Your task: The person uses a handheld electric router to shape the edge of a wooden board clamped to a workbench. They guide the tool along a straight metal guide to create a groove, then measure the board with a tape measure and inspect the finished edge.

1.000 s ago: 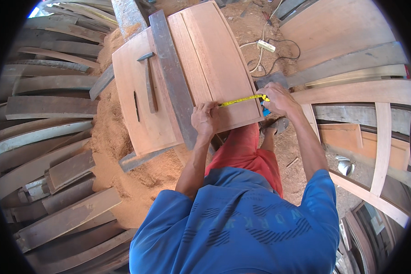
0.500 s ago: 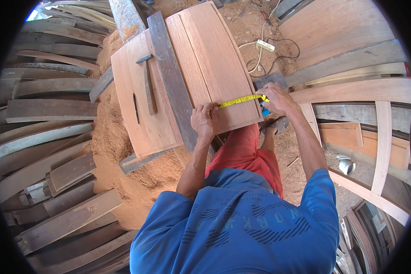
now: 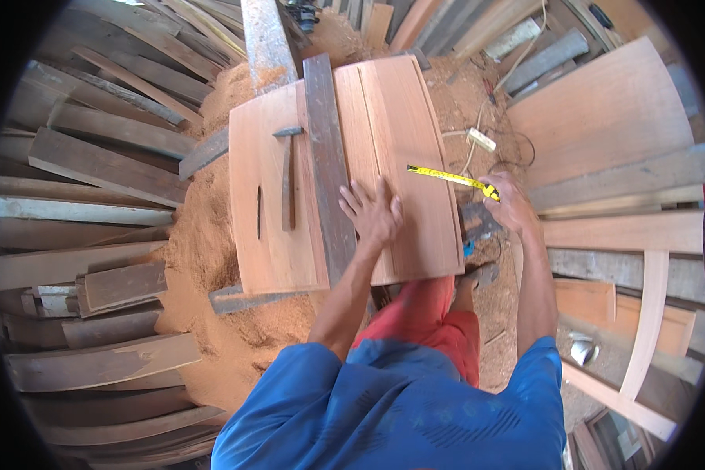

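My left hand [image 3: 374, 213] rests with spread fingers on a pale reddish wooden panel [image 3: 415, 125], beside a dark plank [image 3: 327, 149] that lies across it. My right hand [image 3: 513, 205], off the panel's right side, grips a yellow tape measure [image 3: 489, 192]. Its blade [image 3: 444, 175] sticks out to the left over the panel, with the free end in nobody's fingers. Left of the plank lie a hammer [image 3: 288, 176] with a wooden handle and a thin dark pencil-like stick [image 3: 258, 211].
Sawdust [image 3: 204, 258] is heaped on the left below stacked boards [image 3: 117, 274]. A white power strip [image 3: 482, 139] with cords lies on the ground to the right. Past it lean a wide wooden panel [image 3: 603, 110] and a pale wooden frame [image 3: 648, 313].
My left hand has let go of the tape's end and now lies flat on the panel. My right hand has moved away with the tape measure, lifting the blade. The whole view has shifted.
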